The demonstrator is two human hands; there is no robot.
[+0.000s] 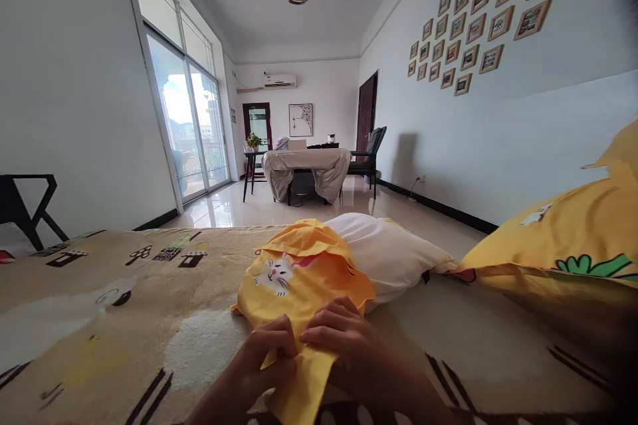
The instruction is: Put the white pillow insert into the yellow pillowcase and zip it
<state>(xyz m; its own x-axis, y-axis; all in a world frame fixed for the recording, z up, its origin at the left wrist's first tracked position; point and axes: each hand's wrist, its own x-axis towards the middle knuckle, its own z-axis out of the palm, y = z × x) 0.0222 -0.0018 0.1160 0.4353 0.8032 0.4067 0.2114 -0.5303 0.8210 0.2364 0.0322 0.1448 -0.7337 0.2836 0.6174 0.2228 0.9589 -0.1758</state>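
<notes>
A yellow pillowcase (282,279) with a white cat face lies over part of a white pillow (386,249). Near the bottom centre, my left hand (272,358) pinches the pillowcase's near end from the left. My right hand (343,335) has its fingers bent together on the same cloth, just to the right. A strip of the yellow fabric hangs down between and below both hands. The white pillow's right part is uncovered; how far it reaches under the yellow cloth is hidden.
Both lie on a patterned beige blanket (199,332). A plump yellow pillow (573,232) rises at the right edge. Beyond the blanket stand a covered table (306,159) and a dark chair (369,156). A black chair frame (32,206) is at far left.
</notes>
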